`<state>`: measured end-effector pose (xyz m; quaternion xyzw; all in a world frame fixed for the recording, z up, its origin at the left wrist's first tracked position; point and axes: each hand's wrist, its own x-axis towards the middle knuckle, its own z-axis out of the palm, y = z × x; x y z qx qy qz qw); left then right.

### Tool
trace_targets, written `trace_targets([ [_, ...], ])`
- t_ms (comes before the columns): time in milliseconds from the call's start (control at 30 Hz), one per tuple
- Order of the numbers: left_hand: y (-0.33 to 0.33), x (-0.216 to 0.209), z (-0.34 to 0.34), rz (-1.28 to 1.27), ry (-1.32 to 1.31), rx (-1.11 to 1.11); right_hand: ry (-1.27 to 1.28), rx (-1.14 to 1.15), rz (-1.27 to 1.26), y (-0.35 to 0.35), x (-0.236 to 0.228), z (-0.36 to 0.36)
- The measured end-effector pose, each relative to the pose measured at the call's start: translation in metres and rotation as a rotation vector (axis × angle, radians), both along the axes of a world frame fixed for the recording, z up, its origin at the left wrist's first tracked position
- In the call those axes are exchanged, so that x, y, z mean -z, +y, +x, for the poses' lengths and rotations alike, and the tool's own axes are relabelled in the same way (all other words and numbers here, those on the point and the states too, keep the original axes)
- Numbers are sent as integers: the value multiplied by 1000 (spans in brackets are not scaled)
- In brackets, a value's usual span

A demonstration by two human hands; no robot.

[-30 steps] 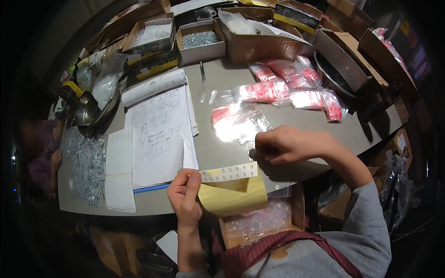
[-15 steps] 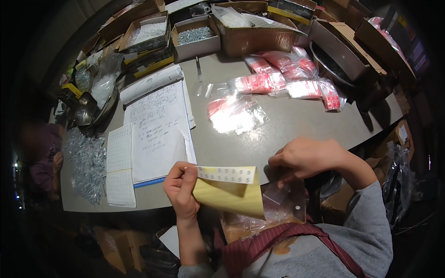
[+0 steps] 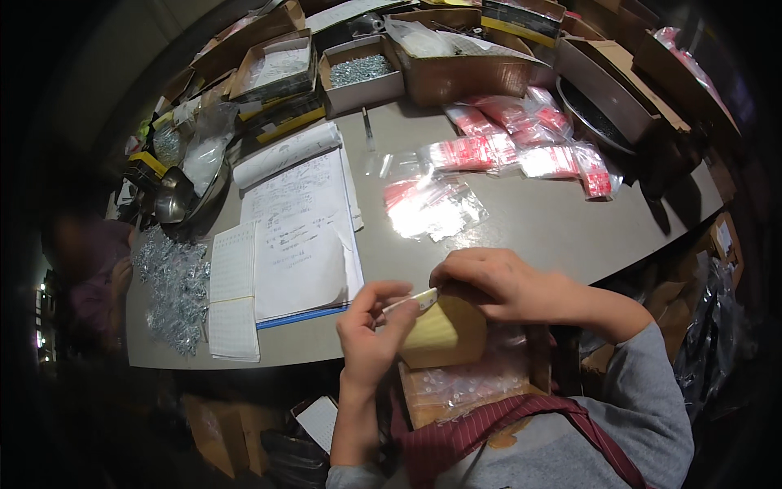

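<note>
A sheet of small white stickers on yellow backing hangs over my lap, bent into a curve. My left hand pinches its left end between thumb and fingers. Against the sheet's upper edge, my right hand is closed with bent fingers; its fingertips are partly hidden, and any loose sticker there is too small to see. Below the sheet, a cardboard box in my lap holds clear plastic bags with small white round spots.
Red-and-clear zip bags lie on the table ahead. Left are a notepad, rubber-banded label sheets, a heap of small metal parts and a metal scoop. Boxes line the back; another person sits far left.
My right hand has moved left and up, from beside a clear bag to the sticker sheet's edge. The sheet has tilted and bent in my left hand. The view has shifted slightly.
</note>
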<state>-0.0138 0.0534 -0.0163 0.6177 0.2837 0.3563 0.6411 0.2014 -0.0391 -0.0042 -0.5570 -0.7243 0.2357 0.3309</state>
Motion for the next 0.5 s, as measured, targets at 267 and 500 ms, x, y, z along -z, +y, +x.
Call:
trace_targets([
  [267, 9, 10, 1, 212, 192, -15, -320, 0, 321, 6, -1, -11],
  [500, 15, 8, 2, 182, 234, -21, -656, -48, 647, 8, 11, -14],
])
